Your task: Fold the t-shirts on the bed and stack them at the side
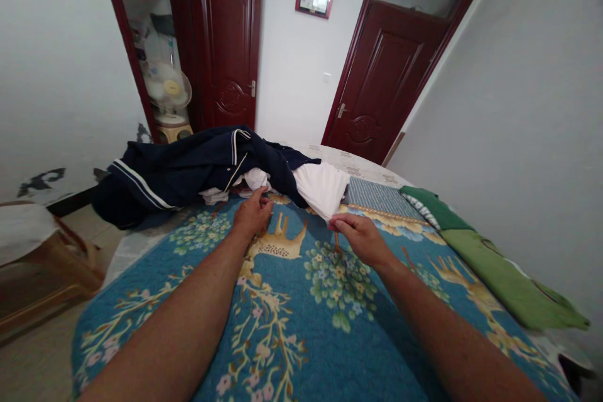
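Observation:
My right hand [360, 235] pinches the near corner of a white garment [323, 185] between thumb and fingers. The garment's far part runs under a dark navy jacket [202, 160] with white stripes, which lies bunched across the far left of the table. My left hand [253, 215] is closed, its fingers curled beside a crumpled pale cloth [255, 179] that shows below the jacket. The fingertips are at that cloth's edge, but what they hold, if anything, cannot be made out. Beneath both hands spreads a blue quilted cover [277, 289] with deer and flowers.
Folded green cloth [504, 276] lies along the right edge by the wall. A blue-grey patterned strip [381, 198] lies behind the white garment. At left is a wooden chair [51, 270]; a fan [167, 85] stands in the doorway. Beyond the table are two dark red doors [226, 31].

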A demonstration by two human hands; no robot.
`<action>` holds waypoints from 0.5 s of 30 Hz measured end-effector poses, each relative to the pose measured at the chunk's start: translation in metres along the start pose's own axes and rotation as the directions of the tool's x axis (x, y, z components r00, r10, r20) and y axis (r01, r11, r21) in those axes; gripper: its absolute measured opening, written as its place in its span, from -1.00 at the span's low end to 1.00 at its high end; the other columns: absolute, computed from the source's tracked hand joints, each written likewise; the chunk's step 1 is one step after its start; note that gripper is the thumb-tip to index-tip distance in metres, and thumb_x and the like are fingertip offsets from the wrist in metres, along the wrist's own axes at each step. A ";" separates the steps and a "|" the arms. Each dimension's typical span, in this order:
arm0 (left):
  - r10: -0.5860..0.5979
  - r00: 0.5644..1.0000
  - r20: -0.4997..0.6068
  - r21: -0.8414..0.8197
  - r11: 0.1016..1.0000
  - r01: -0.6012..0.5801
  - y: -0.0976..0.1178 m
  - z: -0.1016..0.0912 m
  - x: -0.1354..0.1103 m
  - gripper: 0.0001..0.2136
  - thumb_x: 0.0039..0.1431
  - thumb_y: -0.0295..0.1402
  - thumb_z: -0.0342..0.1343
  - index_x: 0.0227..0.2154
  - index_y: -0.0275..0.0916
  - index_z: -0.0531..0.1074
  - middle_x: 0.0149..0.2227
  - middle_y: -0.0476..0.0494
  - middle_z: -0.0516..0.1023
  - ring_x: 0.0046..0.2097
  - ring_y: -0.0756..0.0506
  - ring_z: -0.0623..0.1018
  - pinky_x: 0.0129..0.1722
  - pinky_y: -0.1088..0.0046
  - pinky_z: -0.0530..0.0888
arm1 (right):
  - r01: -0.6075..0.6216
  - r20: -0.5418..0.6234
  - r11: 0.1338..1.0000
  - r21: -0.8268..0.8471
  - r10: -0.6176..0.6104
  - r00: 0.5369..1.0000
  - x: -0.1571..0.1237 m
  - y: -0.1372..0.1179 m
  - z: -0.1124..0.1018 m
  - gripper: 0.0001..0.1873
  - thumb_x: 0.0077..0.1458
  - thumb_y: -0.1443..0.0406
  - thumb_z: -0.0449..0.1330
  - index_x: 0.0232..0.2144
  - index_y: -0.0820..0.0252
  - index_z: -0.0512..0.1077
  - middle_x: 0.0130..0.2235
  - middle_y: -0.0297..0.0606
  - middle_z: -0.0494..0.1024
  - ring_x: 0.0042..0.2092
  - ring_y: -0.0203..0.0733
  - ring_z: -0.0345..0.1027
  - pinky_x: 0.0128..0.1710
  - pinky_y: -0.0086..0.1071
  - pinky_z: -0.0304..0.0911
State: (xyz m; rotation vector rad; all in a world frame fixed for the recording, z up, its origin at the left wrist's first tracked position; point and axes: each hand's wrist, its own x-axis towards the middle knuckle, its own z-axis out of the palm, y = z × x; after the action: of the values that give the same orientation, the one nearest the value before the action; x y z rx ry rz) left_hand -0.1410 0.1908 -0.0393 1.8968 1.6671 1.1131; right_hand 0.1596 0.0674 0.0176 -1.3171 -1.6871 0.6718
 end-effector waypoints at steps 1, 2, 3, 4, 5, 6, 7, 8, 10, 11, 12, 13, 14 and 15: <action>0.025 1.000 0.016 -0.020 0.999 -0.025 0.000 0.001 0.000 -0.42 0.28 -0.19 0.19 0.36 -0.05 0.34 -0.03 -0.10 0.71 -0.06 -0.16 0.67 0.00 0.32 0.51 | -0.047 -0.008 0.991 0.125 0.048 0.999 -0.014 -0.007 -0.009 -0.69 0.25 0.04 0.29 -0.17 0.09 0.68 -0.16 -0.18 0.73 -0.11 -0.02 0.64 0.04 -0.09 0.50; 0.050 0.998 0.032 -0.031 0.998 -0.049 0.001 0.001 -0.001 -0.36 0.26 -0.15 0.22 0.38 -0.05 0.30 0.01 -0.12 0.70 -0.04 -0.17 0.67 0.02 0.31 0.51 | -0.084 -0.013 0.969 0.232 0.089 0.996 -0.026 -0.014 -0.018 -0.66 0.21 0.00 0.33 -0.16 0.09 0.68 -0.14 -0.17 0.72 -0.11 -0.02 0.64 0.06 -0.07 0.50; 0.071 0.997 0.042 -0.029 0.997 -0.070 0.002 0.002 -0.001 -0.30 0.24 -0.11 0.26 0.41 -0.05 0.26 0.05 -0.14 0.69 0.00 -0.19 0.66 0.04 0.29 0.51 | -0.108 -0.013 0.943 0.315 0.118 0.993 -0.038 -0.021 -0.027 -0.63 0.18 -0.03 0.37 -0.15 0.09 0.68 -0.13 -0.17 0.72 -0.11 -0.02 0.64 0.07 -0.06 0.49; 0.089 0.995 0.048 -0.016 0.996 -0.088 0.003 0.002 -0.001 -0.24 0.21 -0.08 0.29 0.43 -0.07 0.22 0.10 -0.18 0.66 0.05 -0.22 0.65 0.08 0.26 0.51 | -0.120 -0.010 0.921 0.371 0.133 0.991 -0.049 -0.027 -0.036 -0.62 0.16 -0.04 0.39 -0.15 0.08 0.68 -0.12 -0.17 0.72 -0.10 -0.03 0.64 0.09 -0.06 0.49; 0.100 0.994 0.053 0.004 0.995 -0.100 0.004 0.003 -0.002 -0.18 0.19 -0.05 0.31 0.45 -0.10 0.18 0.15 -0.24 0.64 0.12 -0.26 0.63 0.12 0.23 0.50 | -0.125 0.005 0.910 0.395 0.134 0.991 -0.059 -0.033 -0.043 -0.63 0.16 -0.04 0.40 -0.16 0.07 0.68 -0.10 -0.17 0.71 -0.10 -0.04 0.64 0.09 -0.06 0.49; 0.105 0.993 0.057 0.026 0.994 -0.107 0.005 0.004 -0.003 -0.13 0.16 -0.02 0.34 0.46 -0.15 0.16 0.20 -0.30 0.60 0.18 -0.30 0.60 0.16 0.19 0.48 | -0.127 0.030 0.913 0.387 0.125 0.992 -0.068 -0.038 -0.048 -0.64 0.16 -0.04 0.40 -0.18 0.07 0.69 -0.08 -0.16 0.71 -0.08 -0.04 0.63 0.10 -0.07 0.49; 0.108 0.992 0.059 0.046 0.993 -0.111 0.007 0.004 -0.003 -0.09 0.13 0.00 0.36 0.46 -0.21 0.16 0.24 -0.37 0.56 0.23 -0.34 0.56 0.19 0.15 0.47 | -0.128 0.062 0.928 0.350 0.113 0.992 -0.076 -0.040 -0.051 -0.65 0.18 -0.03 0.40 -0.19 0.08 0.69 -0.06 -0.15 0.70 -0.07 -0.03 0.62 0.10 -0.08 0.49; 0.111 0.992 0.054 0.060 0.992 -0.115 0.008 0.005 -0.004 -0.07 0.10 0.01 0.37 0.44 -0.27 0.17 0.27 -0.44 0.52 0.26 -0.38 0.53 0.22 0.13 0.45 | -0.132 0.091 0.944 0.302 0.109 0.990 -0.084 -0.041 -0.052 -0.65 0.19 -0.04 0.39 -0.21 0.09 0.69 -0.05 -0.15 0.70 -0.06 -0.03 0.62 0.10 -0.08 0.48; 0.112 0.993 0.027 0.056 0.992 -0.113 0.012 0.007 -0.005 -0.08 0.07 0.01 0.39 0.39 -0.34 0.22 0.27 -0.50 0.50 0.27 -0.40 0.52 0.24 0.11 0.44 | -0.171 0.120 0.956 0.238 0.146 0.982 -0.097 -0.035 -0.045 -0.62 0.20 -0.06 0.36 -0.22 0.10 0.68 -0.09 -0.15 0.70 -0.07 0.00 0.63 0.08 -0.09 0.48; 0.103 0.995 0.008 0.036 0.994 -0.103 0.014 0.008 -0.006 -0.13 0.08 0.00 0.38 0.36 -0.33 0.27 0.24 -0.49 0.53 0.24 -0.39 0.54 0.22 0.11 0.45 | -0.205 0.113 0.948 0.244 0.183 0.977 -0.101 -0.029 -0.040 -0.59 0.19 -0.09 0.36 -0.21 0.11 0.67 -0.13 -0.15 0.71 -0.09 0.02 0.63 0.06 -0.09 0.49; 0.094 0.996 -0.001 0.007 0.996 -0.094 0.016 0.008 -0.007 -0.22 0.11 -0.01 0.35 0.31 -0.31 0.33 0.20 -0.45 0.57 0.20 -0.37 0.57 0.20 0.12 0.46 | -0.240 0.096 0.932 0.272 0.222 0.970 -0.105 -0.022 -0.033 -0.56 0.17 -0.11 0.35 -0.20 0.11 0.66 -0.17 -0.16 0.71 -0.11 0.03 0.64 0.04 -0.08 0.49; 0.086 0.996 0.003 -0.025 0.996 -0.086 0.019 0.008 -0.008 -0.35 0.16 -0.04 0.30 0.23 -0.28 0.41 0.14 -0.40 0.62 0.16 -0.34 0.59 0.18 0.13 0.47 | -0.267 0.079 0.916 0.300 0.255 0.964 -0.107 -0.015 -0.027 -0.53 0.15 -0.14 0.35 -0.20 0.12 0.65 -0.19 -0.16 0.71 -0.13 0.05 0.64 0.03 -0.07 0.49; 0.083 0.996 0.017 -0.053 0.995 -0.082 0.021 0.008 -0.009 -0.49 0.21 -0.06 0.24 0.14 -0.25 0.48 0.08 -0.35 0.66 0.12 -0.31 0.61 0.16 0.14 0.48 | -0.282 0.068 0.908 0.311 0.275 0.959 -0.109 -0.008 -0.022 -0.51 0.13 -0.14 0.35 -0.20 0.12 0.64 -0.20 -0.15 0.71 -0.13 0.06 0.64 0.02 -0.07 0.48; 0.087 0.996 0.037 -0.071 0.994 -0.084 0.024 0.008 -0.010 -0.60 0.25 -0.09 0.17 0.03 -0.23 0.55 0.01 -0.30 0.68 0.08 -0.29 0.62 0.15 0.15 0.49 | -0.286 0.057 0.909 0.302 0.283 0.958 -0.109 -0.002 -0.018 -0.51 0.11 -0.14 0.36 -0.21 0.13 0.63 -0.22 -0.16 0.71 -0.14 0.07 0.64 0.01 -0.07 0.48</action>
State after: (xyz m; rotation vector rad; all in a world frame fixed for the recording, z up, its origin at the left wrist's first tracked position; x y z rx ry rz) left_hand -0.1192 0.1774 -0.0297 1.9497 1.5186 1.1424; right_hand 0.1816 -0.0383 -0.0055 -1.3426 -1.3407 1.0701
